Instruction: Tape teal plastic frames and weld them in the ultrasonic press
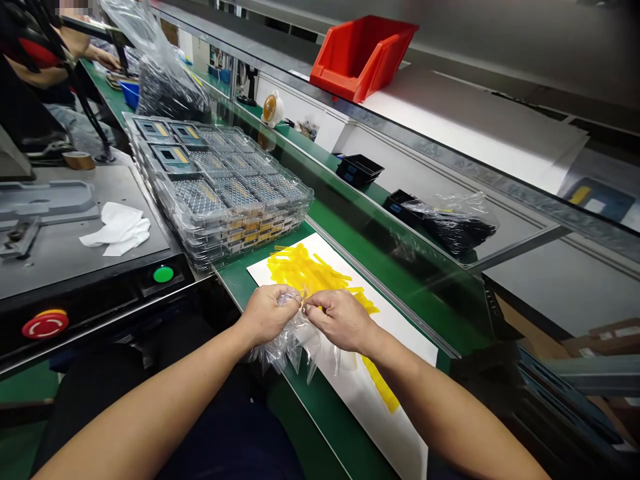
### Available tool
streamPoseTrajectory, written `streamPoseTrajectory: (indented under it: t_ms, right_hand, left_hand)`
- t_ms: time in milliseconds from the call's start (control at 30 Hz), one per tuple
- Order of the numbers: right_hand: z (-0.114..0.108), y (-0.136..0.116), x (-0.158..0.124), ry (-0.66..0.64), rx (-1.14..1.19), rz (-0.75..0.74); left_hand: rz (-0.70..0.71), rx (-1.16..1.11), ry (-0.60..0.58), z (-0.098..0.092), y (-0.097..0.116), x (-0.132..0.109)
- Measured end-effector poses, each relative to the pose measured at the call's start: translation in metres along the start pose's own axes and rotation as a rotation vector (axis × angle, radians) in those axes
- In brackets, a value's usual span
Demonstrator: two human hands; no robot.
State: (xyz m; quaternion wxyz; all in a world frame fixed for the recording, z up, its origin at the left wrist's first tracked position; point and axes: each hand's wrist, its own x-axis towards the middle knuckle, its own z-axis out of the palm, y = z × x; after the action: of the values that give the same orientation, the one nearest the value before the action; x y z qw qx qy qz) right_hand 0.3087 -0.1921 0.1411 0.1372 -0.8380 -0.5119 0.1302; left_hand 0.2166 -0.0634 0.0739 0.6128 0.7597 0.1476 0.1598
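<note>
pinched tight, left hand (267, 312) holds clear plastic (280, 350), right hand (344, 320) a tiny tan piece (303, 301); yellow strips (307, 270) spread far-left to near-right, right hand nearer.

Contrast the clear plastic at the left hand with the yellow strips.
The clear plastic is colourless and see-through; the yellow strips are bright yellow. The clear plastic hangs bunched from the left hand; the yellow strips lie loosely piled on the white sheet. Both look thin.
</note>
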Motion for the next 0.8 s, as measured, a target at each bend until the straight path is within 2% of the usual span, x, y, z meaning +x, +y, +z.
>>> streamPoseTrajectory:
  t_ms: [267, 433, 533, 700, 800]
  right_hand:
    - [-0.0012, 0.0018, 0.001, -0.044, 0.032, 0.033]
    - [0.0012, 0.0023, 0.0007, -0.063, 0.052, 0.007]
    - [0.0005, 0.0002, 0.0, -0.059, 0.084, 0.033]
    - [-0.0006, -0.0046, 0.0007, 0.032, 0.076, 0.154]
    - [0.0005, -0.0044, 0.0018, 0.071, 0.07, 0.162]
  left_hand:
    - [-0.019, -0.086, -0.002, 0.0009, -0.0009, -0.001]
    - [0.02, -0.056, -0.08, -0.0006, -0.0009, -0.0012]
    - [0.051, 0.01, -0.042, -0.0018, -0.0002, -0.0015]
    - [0.116, 0.046, 0.024, -0.0006, -0.0005, -0.0034]
    - [0.14, 0.06, 0.04, 0.0013, -0.0017, -0.0045]
